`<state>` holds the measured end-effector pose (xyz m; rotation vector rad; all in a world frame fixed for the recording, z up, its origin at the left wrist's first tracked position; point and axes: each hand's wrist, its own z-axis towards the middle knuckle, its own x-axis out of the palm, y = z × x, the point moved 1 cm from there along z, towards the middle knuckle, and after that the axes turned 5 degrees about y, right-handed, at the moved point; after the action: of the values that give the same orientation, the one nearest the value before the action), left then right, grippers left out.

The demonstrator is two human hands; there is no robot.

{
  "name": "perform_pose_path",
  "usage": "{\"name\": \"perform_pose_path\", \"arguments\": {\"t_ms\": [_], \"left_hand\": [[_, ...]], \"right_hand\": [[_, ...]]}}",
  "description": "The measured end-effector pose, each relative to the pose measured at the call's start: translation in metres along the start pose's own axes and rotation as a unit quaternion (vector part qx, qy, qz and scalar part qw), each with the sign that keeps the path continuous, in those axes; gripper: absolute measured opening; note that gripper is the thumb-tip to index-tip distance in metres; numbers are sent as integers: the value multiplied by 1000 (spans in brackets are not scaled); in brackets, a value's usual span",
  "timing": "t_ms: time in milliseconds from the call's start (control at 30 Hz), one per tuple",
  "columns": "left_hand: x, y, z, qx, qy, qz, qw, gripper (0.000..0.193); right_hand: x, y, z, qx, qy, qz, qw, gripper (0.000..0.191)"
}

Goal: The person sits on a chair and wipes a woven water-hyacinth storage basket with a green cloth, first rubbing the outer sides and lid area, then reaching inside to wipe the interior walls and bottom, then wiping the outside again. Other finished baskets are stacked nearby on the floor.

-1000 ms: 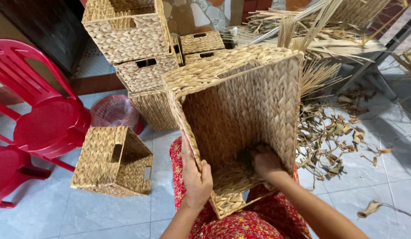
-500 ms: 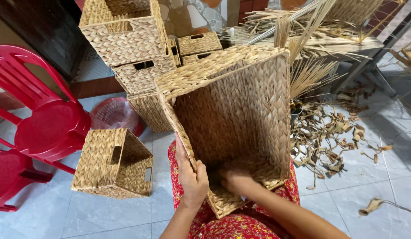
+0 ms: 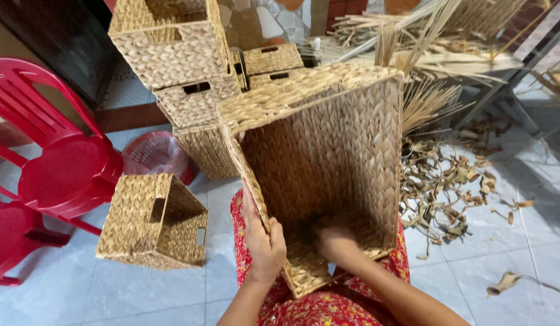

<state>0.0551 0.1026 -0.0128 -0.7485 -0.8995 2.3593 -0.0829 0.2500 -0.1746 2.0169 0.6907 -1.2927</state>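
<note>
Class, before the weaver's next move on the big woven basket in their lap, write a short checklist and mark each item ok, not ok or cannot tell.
1. Left hand grips the rim of the large woven basket: ok.
2. Right hand is inside the basket, on its lower wall: ok.
3. What the right fingers hold: cannot tell, they are in shadow.
4. Basket rests on the lap, opening facing the person: ok.
5. Small basket on the floor stands apart from the large one: ok.
6. Floor to the right free of litter: not ok, dried scraps lie there.
</note>
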Motion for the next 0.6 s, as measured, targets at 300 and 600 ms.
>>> {"name": "perform_pose_path", "arguments": {"t_ms": [300, 600], "left_hand": [[-3, 1, -2, -12, -9, 1, 1000, 79], [3, 1, -5, -18, -12, -18, 1000, 77]], "right_hand": [[2, 11, -20, -35, -1, 23, 999, 37], [-21, -57, 8, 62, -64, -121, 989, 41]]}}
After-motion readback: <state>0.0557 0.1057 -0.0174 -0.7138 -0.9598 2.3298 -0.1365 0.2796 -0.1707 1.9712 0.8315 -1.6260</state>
